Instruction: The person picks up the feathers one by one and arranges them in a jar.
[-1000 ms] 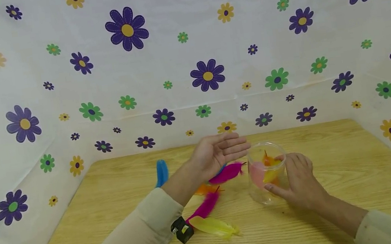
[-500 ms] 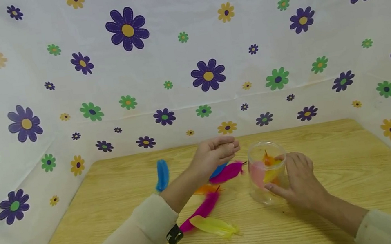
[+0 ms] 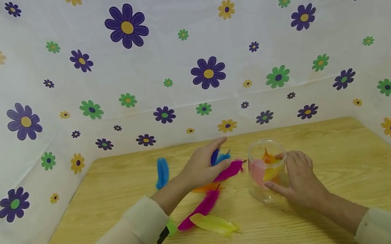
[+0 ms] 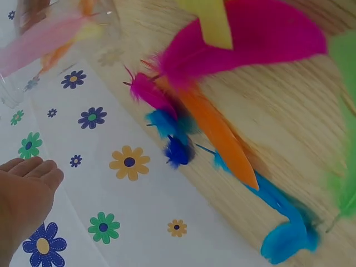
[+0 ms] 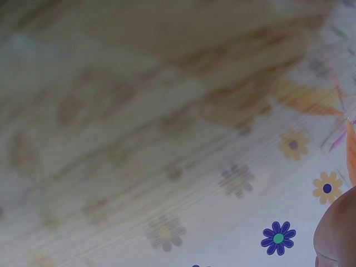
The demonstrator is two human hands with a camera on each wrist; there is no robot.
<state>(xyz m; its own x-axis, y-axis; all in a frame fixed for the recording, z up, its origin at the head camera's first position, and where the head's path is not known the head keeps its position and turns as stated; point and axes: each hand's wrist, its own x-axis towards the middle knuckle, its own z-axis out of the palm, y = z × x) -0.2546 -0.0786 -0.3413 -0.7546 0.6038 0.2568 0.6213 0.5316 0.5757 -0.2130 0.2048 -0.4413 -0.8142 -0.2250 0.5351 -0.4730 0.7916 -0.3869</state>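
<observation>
My right hand (image 3: 301, 180) holds a clear plastic jar (image 3: 262, 197) upright on the table, thumb on the near side and fingers around the right side. Inside the jar are a pink feather (image 3: 257, 172), a yellow feather (image 3: 271, 174) and an orange feather (image 3: 268, 158). My left hand (image 3: 201, 166) is over the loose feathers, thumb spread from the fingers, holding nothing. Closest to it lie a dark blue feather (image 4: 178, 153), a light blue feather (image 3: 222, 158) and a magenta feather (image 3: 232, 170). The right wrist view is mostly blurred, with part of a finger (image 5: 336, 233) at its edge.
More feathers lie on the wooden table (image 3: 355, 183): another blue one (image 3: 163, 173), an orange one (image 4: 217, 130), a larger magenta one (image 3: 203, 209), a pale yellow one (image 3: 214, 224) and a green one (image 4: 345, 139). A flower-print sheet (image 3: 172, 59) walls the back and sides.
My left hand has drawn back leftward from near the jar and turned from palm showing to palm down, uncovering blue feathers. My right hand has stayed on the jar.
</observation>
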